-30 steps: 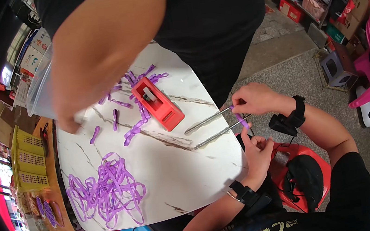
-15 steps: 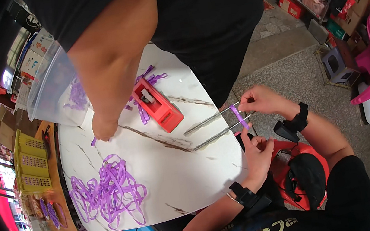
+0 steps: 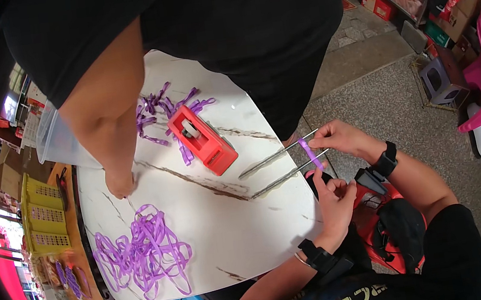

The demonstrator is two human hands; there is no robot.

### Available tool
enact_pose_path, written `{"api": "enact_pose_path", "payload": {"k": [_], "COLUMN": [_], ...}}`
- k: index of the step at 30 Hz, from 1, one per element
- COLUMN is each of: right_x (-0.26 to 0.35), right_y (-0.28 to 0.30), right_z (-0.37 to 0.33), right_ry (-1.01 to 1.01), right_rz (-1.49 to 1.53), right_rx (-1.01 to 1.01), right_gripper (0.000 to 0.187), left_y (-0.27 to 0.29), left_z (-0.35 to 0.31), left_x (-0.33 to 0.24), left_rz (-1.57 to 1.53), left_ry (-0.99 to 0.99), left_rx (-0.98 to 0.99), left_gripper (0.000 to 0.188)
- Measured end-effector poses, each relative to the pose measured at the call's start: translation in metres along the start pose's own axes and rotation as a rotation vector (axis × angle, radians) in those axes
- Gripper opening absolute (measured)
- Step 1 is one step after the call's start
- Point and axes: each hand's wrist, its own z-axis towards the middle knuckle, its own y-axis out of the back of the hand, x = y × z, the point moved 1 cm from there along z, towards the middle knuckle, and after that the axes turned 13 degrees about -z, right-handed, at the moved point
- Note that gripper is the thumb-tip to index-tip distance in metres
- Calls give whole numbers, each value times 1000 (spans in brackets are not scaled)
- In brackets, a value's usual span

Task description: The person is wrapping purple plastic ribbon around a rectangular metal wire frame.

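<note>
My right hand [image 3: 338, 139] is closed in a pinch at a short purple ribbon [image 3: 310, 153], close to the end of the upper metal rod [image 3: 272, 159]. Just below, my left hand [image 3: 335, 201] has its fingertips at the ribbon's lower end, its other fingers curled. The ribbon spans the upper rod and the lower metal rod [image 3: 284, 179], which stick out side by side past the table's right edge. What exactly lies between my fingertips is partly hidden.
Across the white table [image 3: 251, 233], a co-worker's hand [image 3: 120, 181] touches the top. A red tape dispenser [image 3: 206, 142] stands among short ribbon pieces [image 3: 152, 104]. A tangled purple ribbon pile [image 3: 145, 253] lies near left. Beyond are a clear plastic tub [image 3: 53, 138] and yellow baskets [image 3: 45, 215].
The co-worker's arm has shifted left, uncovering more short ribbon pieces beside the dispenser. My hands stay at the rods, with the ribbon in nearly the same place.
</note>
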Motion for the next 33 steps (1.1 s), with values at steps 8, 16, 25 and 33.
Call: {"api": "enact_pose_path", "payload": {"k": [8, 16, 25, 33], "right_x": [-30, -75, -79, -46], "right_y": [-6, -56, -75, -28], "right_z": [26, 46, 41, 21], "right_ry": [68, 145, 168, -3], "right_rz": [211, 830, 1209, 728], "right_rx": [237, 373, 387, 351], "right_gripper": [22, 21, 19, 26], "left_y": [0, -4, -5, -2], "left_z": [-1, -2, -2, 0], "left_x": [0, -2, -4, -2], "left_rz": [8, -37, -70, -22], "left_ry": [9, 24, 24, 11], "left_rx": [0, -27, -16, -10], "left_gripper": [60, 64, 64, 62]}}
